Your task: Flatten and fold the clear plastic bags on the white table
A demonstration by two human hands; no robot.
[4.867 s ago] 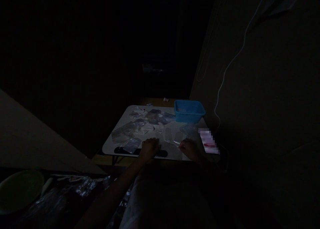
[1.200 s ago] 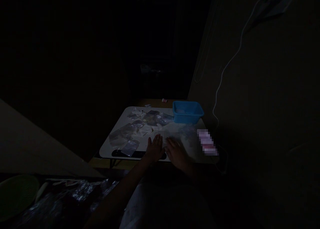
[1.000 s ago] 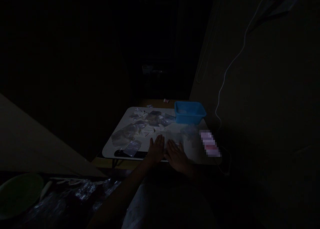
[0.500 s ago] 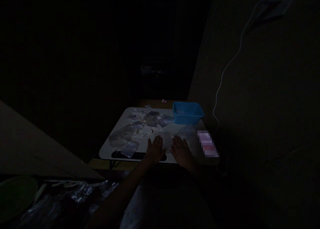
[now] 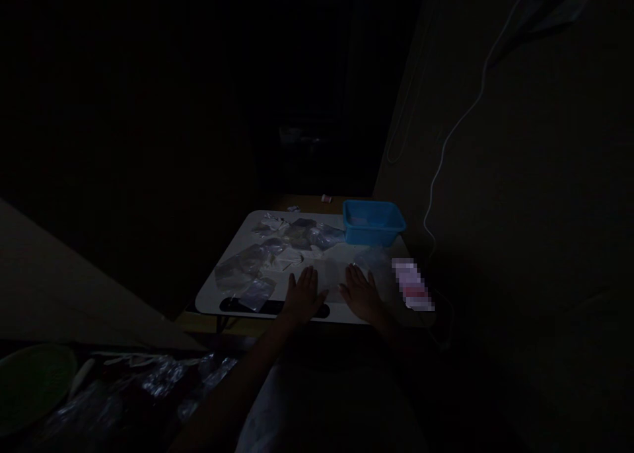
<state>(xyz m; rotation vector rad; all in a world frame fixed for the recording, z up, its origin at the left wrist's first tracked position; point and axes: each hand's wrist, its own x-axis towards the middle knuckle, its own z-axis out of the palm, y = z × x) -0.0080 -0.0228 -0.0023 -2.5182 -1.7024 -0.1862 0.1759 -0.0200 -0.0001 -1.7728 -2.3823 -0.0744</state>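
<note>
Both hands rest palm down above the near side of the table [image 5: 240, 237], fingers straight and thumbs pointing toward each other — the left hand [image 5: 301, 293] and the right hand [image 5: 363, 296] lie spread flat, a little apart. Between them, and slightly beyond the thumbs, lies a clear plastic piece [image 5: 333, 275], thin and flat, so faint in the dim light that its outline is hard to follow. Whether the fingertips press on it cannot be told.

Left of the left hand, a small purplish plastic square [image 5: 258, 293] overlaps a black strip [image 5: 273, 308] with rounded ends, which runs along the near edge and passes under that hand. Farther out on the same side spreads a loose scatter of crumpled clear plastic [image 5: 242, 268], with a whitish folded piece [image 5: 288, 260] nearest the left fingertips. Just beyond the right fingers is a pale film [image 5: 375, 257]; to the right of that hand, near the table's side, lies a pinkish pixelated rectangle [image 5: 413, 285].

Past the right hand, at the far corner, stands a blue basin [image 5: 374, 234] — something pale shows inside, too dark to name. Low and well to the left of the left hand, a green basin [image 5: 37, 387] sits beside shiny plastic [image 5: 163, 377]; its contents are lost in shadow.
</note>
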